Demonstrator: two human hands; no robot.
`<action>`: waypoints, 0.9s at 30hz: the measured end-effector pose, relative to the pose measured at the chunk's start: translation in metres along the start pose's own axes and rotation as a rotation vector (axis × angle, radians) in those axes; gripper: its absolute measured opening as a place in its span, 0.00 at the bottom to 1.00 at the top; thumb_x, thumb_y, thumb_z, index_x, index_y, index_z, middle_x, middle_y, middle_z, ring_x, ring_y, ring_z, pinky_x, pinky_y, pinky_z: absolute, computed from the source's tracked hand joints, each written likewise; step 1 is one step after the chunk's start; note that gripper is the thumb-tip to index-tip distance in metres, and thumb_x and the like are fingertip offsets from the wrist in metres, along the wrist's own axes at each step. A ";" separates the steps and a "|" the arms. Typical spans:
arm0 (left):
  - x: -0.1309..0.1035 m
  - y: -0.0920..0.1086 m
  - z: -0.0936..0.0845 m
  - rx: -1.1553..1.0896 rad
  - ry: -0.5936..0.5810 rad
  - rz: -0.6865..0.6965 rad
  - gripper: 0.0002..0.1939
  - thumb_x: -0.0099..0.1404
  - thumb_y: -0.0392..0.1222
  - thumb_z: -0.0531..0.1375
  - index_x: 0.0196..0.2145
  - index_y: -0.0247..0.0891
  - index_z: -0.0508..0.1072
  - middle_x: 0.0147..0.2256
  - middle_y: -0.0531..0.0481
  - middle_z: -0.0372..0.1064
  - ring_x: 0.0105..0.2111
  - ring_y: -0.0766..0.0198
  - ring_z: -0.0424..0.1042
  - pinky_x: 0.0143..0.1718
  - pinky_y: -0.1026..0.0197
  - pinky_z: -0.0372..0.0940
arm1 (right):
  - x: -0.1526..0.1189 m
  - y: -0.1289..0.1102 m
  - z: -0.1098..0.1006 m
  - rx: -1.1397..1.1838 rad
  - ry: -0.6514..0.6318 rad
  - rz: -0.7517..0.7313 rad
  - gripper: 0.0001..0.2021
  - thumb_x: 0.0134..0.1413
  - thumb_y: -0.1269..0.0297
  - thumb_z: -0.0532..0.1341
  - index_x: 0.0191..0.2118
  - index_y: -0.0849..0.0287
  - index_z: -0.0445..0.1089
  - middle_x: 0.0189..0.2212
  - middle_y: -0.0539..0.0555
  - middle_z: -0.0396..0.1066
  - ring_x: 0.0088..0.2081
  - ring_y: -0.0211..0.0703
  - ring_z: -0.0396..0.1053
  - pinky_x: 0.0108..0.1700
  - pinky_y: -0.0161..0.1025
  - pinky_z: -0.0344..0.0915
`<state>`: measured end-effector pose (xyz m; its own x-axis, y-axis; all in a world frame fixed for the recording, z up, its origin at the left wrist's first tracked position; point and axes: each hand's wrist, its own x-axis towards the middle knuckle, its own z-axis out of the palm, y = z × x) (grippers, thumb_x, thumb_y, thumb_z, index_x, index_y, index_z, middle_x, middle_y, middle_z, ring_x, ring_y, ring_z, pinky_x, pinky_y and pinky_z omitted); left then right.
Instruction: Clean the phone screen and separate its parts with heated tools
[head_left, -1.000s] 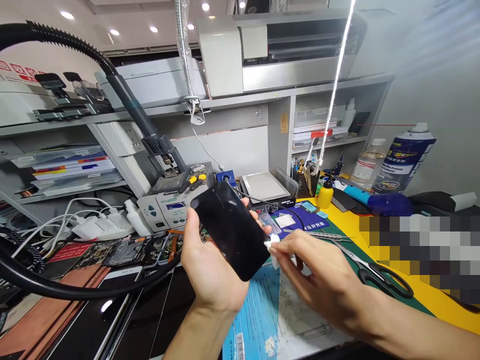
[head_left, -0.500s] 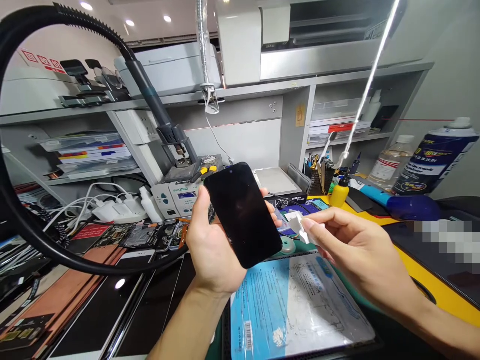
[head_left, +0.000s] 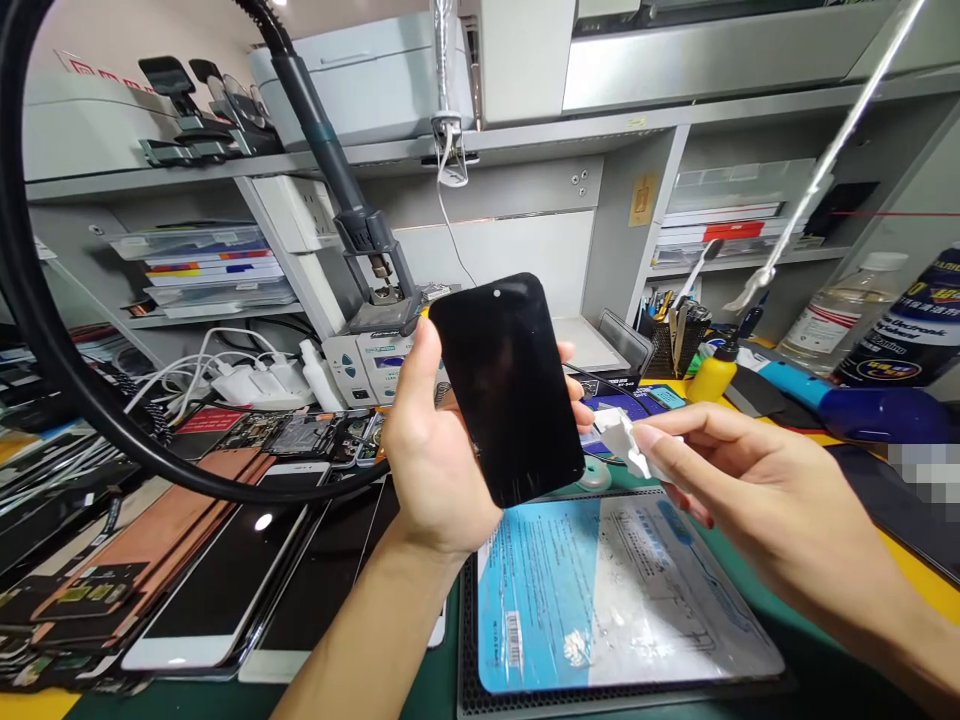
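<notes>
Head view: left hand [head_left: 435,465] cradles a black phone [head_left: 510,390], thumb along its left edge, fingertips showing past the right edge; grip closed round the body. Phone is raised above the bench, tilted, dark glass toward the camera, a small pale dot near the top edge. Right hand [head_left: 757,490] pinches a crumpled white tissue [head_left: 622,440] between thumb and forefinger; tissue sits just beside the phone's lower right side, a narrow gap showing. Remaining right fingers curl under, partly hidden. Below both hands, a blue-and-white packet [head_left: 600,600] lies on a dark perforated pad [head_left: 469,650], over a green mat [head_left: 817,650]. To the left, a white-framed phone [head_left: 225,570] lies among other panels, beneath a looping black hose [head_left: 97,410]. Beyond the right hand, a yellow bottle [head_left: 711,375] stands near a mesh pen cup [head_left: 679,348].
</notes>
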<state>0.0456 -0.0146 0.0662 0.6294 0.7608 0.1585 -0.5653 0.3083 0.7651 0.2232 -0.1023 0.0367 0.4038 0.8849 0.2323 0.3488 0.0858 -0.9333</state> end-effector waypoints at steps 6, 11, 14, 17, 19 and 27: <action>0.002 -0.003 0.000 -0.023 0.022 0.004 0.42 0.65 0.72 0.46 0.44 0.29 0.79 0.36 0.38 0.76 0.36 0.50 0.76 0.43 0.49 0.72 | 0.002 0.001 0.001 0.002 -0.010 -0.006 0.16 0.51 0.47 0.67 0.28 0.56 0.74 0.15 0.46 0.60 0.17 0.35 0.53 0.17 0.32 0.51; 0.000 -0.002 0.000 -0.030 0.017 -0.011 0.42 0.64 0.73 0.46 0.44 0.29 0.79 0.36 0.38 0.76 0.36 0.51 0.76 0.43 0.50 0.72 | 0.001 0.006 0.001 0.017 -0.025 -0.024 0.16 0.54 0.47 0.67 0.29 0.55 0.73 0.14 0.44 0.58 0.17 0.34 0.52 0.18 0.31 0.49; 0.000 -0.001 0.000 -0.053 0.033 -0.034 0.43 0.64 0.73 0.46 0.45 0.27 0.78 0.35 0.37 0.76 0.35 0.51 0.76 0.42 0.49 0.72 | 0.001 0.006 0.000 0.005 -0.021 -0.026 0.16 0.54 0.47 0.67 0.30 0.55 0.74 0.14 0.45 0.59 0.17 0.34 0.52 0.18 0.31 0.49; 0.002 0.000 -0.001 -0.094 0.035 -0.024 0.42 0.64 0.73 0.48 0.45 0.27 0.78 0.36 0.37 0.76 0.35 0.52 0.76 0.41 0.50 0.73 | 0.001 0.004 0.001 -0.010 -0.025 -0.027 0.17 0.53 0.46 0.67 0.29 0.56 0.74 0.14 0.45 0.60 0.17 0.35 0.53 0.18 0.32 0.50; 0.003 0.001 -0.002 -0.111 0.032 -0.013 0.42 0.64 0.72 0.49 0.45 0.28 0.78 0.36 0.37 0.76 0.35 0.51 0.76 0.41 0.50 0.73 | 0.000 0.002 0.002 -0.008 -0.025 -0.032 0.17 0.52 0.46 0.68 0.29 0.56 0.75 0.15 0.46 0.60 0.18 0.35 0.53 0.18 0.33 0.50; 0.004 0.003 -0.004 -0.120 0.094 -0.007 0.42 0.64 0.72 0.48 0.45 0.26 0.77 0.35 0.37 0.76 0.35 0.51 0.77 0.40 0.50 0.74 | 0.010 0.002 -0.008 -0.044 0.101 -0.085 0.15 0.51 0.47 0.68 0.31 0.55 0.78 0.18 0.47 0.66 0.20 0.37 0.57 0.20 0.34 0.54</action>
<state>0.0446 -0.0087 0.0666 0.5835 0.8071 0.0901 -0.6245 0.3751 0.6851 0.2345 -0.0973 0.0390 0.4534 0.8245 0.3385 0.4209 0.1367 -0.8967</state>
